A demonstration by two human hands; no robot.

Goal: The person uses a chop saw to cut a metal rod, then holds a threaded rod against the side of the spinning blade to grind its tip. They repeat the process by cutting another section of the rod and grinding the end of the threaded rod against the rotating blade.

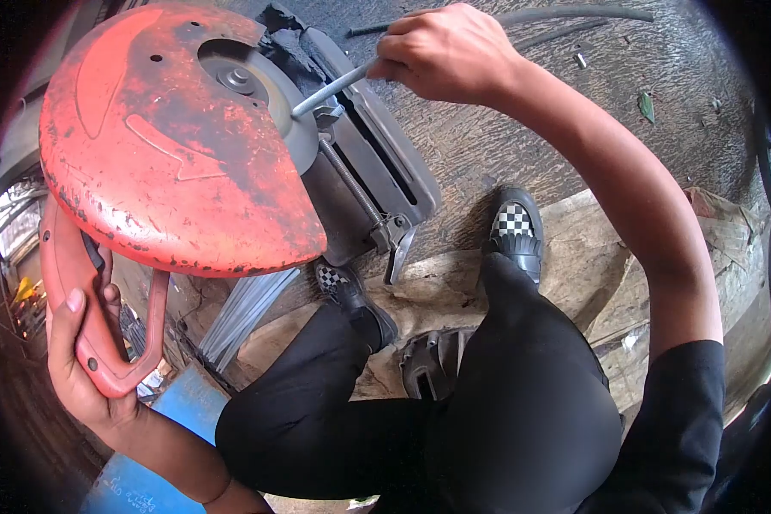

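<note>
A cut-off saw with a worn red guard (188, 171) fills the left side of the head view. My left hand (81, 368) is wrapped around its red handle (64, 257), the thumb lying along the outer side. From the upper middle, my right hand (445, 56) grips a thin grey metal rod (338, 89) in a closed fist. The rod's far end overlaps the edge of the grey cutting disc (304, 141), which shows below the guard's opening. Under the disc lies the saw's dark metal base (420, 184) with a threaded clamp screw (351, 184).
Below the saw lies a bundle of thin grey rods (244, 313), beside a blue panel (193, 398). My checkered shoes (516, 224) stand near the base, on and beside brown sacking (574, 227). A dark hose (565, 12) crosses the rough floor at the top.
</note>
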